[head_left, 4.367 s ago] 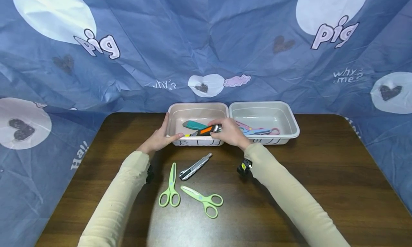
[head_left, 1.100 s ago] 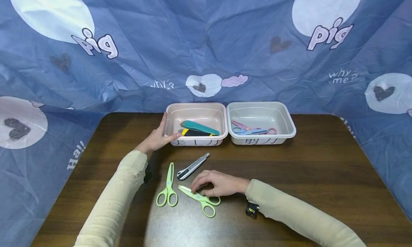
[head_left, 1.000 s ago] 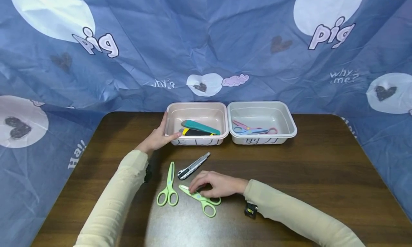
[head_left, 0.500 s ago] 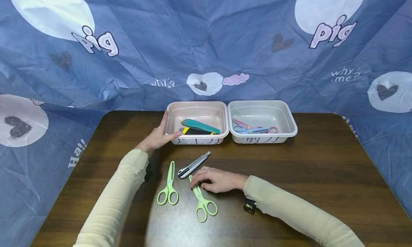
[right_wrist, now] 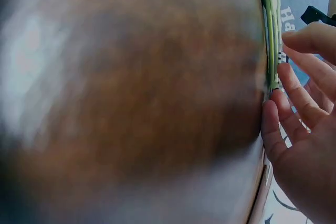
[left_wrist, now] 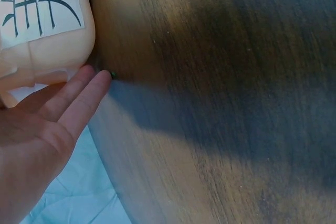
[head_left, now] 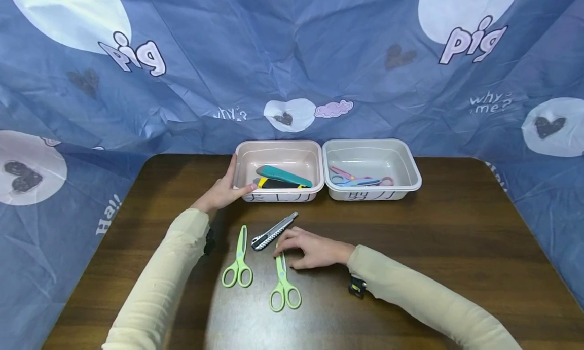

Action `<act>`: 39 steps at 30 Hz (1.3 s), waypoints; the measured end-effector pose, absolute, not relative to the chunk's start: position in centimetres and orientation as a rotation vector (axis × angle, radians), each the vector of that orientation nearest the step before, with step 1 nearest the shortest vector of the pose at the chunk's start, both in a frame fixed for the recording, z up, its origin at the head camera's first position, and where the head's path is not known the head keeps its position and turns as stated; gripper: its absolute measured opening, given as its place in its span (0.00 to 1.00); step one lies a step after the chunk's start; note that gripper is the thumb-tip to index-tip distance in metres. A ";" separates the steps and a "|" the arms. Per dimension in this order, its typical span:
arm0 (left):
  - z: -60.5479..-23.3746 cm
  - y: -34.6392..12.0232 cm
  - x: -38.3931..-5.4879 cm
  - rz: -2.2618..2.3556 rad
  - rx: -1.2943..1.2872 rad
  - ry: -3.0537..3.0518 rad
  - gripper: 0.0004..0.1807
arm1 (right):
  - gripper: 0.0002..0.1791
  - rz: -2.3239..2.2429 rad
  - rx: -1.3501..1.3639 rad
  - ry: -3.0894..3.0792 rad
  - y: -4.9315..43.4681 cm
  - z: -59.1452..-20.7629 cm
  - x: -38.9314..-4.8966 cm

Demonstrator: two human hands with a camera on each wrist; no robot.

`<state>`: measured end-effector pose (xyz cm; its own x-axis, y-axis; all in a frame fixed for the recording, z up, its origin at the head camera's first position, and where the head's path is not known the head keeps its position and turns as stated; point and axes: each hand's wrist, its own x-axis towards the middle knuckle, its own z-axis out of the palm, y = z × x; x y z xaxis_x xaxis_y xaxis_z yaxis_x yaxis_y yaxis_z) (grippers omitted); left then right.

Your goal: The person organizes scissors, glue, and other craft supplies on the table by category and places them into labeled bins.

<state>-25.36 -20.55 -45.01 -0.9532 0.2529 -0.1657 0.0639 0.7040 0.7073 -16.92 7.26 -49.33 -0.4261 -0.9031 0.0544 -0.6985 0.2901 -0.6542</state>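
Observation:
My left hand [head_left: 221,191] rests at the left corner of the pink bin [head_left: 315,191], thumb on its front rim and straight fingers along its side. In the left wrist view its fingers [left_wrist: 79,106] lie against the bin's outer wall. My right hand [head_left: 312,249] is over the blade end of green scissors [head_left: 281,279], fingers bent loosely and thumb apart; the blade tip is partly hidden under the fingertips. In the right wrist view the scissors [right_wrist: 271,24] appear edge-on beside the spread fingers. A grey utility knife [head_left: 274,232] lies just beyond, and a second pair of green scissors [head_left: 239,258] lies left.
The pink bin holds a teal utility knife [head_left: 284,176] and a black-and-yellow one [head_left: 278,184]. Beside it, the pale grey bin [head_left: 412,183] contains blue scissors [head_left: 362,182] and pink scissors [head_left: 342,173]. A blue printed cloth [head_left: 205,76] hangs behind the wooden table [head_left: 433,238].
My right hand left an orange-and-black knife in the pink bin and came down to the green scissors. These have turned from slanting to nearly upright in view. My left hand stayed at the bin.

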 end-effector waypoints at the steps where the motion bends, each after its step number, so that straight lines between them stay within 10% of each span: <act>1: -45.0 -20.5 -25.4 1.093 0.254 2.661 0.59 | 0.21 -0.882 -1.451 2.236 7.2 -49.4 -16.9; 39: -45.0 -20.5 -25.6 1.104 0.242 2.646 0.60 | 0.11 -1.059 -1.377 2.262 8.8 -49.1 -17.5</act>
